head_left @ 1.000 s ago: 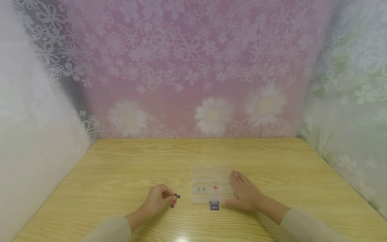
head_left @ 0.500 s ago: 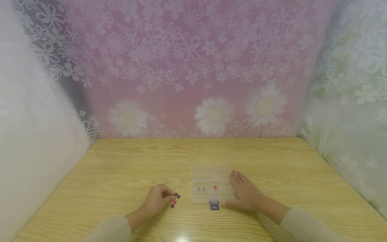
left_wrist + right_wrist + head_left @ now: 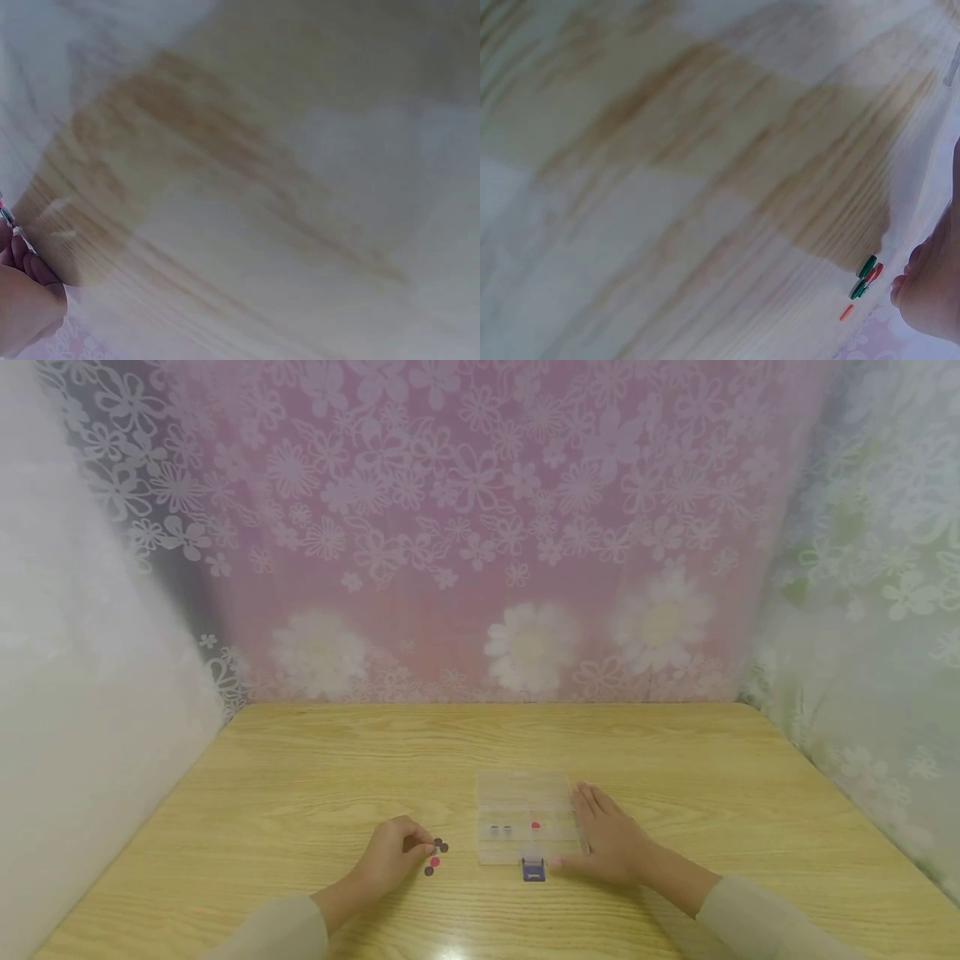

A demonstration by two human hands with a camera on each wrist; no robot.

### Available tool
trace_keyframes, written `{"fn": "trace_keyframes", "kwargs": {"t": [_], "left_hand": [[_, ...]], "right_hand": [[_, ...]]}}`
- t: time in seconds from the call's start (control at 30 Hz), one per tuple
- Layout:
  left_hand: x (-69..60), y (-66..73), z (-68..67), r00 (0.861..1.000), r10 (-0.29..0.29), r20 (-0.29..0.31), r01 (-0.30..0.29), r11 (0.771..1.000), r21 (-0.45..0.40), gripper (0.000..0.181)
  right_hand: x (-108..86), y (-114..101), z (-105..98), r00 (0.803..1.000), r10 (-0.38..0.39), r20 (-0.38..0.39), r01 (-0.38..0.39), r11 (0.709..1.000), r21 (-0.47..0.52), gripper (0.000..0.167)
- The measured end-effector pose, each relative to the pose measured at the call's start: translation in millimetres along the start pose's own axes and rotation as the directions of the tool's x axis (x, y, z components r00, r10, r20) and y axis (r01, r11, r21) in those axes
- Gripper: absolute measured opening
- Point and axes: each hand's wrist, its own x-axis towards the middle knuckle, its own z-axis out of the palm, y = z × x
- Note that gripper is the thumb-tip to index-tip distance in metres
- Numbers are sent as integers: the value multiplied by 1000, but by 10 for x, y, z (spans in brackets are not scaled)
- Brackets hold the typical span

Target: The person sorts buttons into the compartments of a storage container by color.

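Bending its thumb and forefinger toward each other, the left hand (image 3: 386, 855) rests at lower centre-left of the head view, its fingertips at the edge of a small group of loose pieces; I cannot tell whether a piece is pinched between them. Four loose pieces can be counted: three dark discs (image 3: 444, 848) and one pink-red disc (image 3: 435, 862), lying on the wooden counter (image 3: 300, 777) just right of those fingertips.

Right of these, at lower centre of the frame, one clear case (image 3: 498, 789) lies on the counter. Toward its lower part show three more pieces: two dark pieces (image 3: 494, 831) side by side at left, and one red piece (image 3: 536, 827) nearer the middle. One blue-purple latch (image 3: 533, 870) juts from its lower edge.

The right hand (image 3: 611, 842), at lower centre-right, lies flattened along the case's right side, fingers extended, thumb pointing toward the latch.

Behind, one pink floral sheet (image 3: 480, 485) fills the upper middle, with three large daisies (image 3: 528, 647) along its lower part.
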Motion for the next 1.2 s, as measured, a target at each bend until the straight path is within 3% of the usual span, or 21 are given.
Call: {"fn": "trace_keyframes", "kwargs": {"t": [0.23,0.63,0.93,1.2], "left_hand": [[3,3,-11,1000,-5,12,5,999,-37,8],[6,-1,-18,999,12,29,-12,1000,-4,5],[24,0,-41,999,9,38,-7,999,-45,10],[43,17,-56,1000,-15,9,15,1000,3,9]], "right_hand": [[5,1,-4,1000,2,2,-2,1000,-1,109],[-5,-16,-16,1000,3,10,-3,1000,-3,109],[-4,-6,5,1000,1,-7,-1,1000,-14,109],[-4,-3,2,1000,-3,-13,3,1000,-12,108]]}}
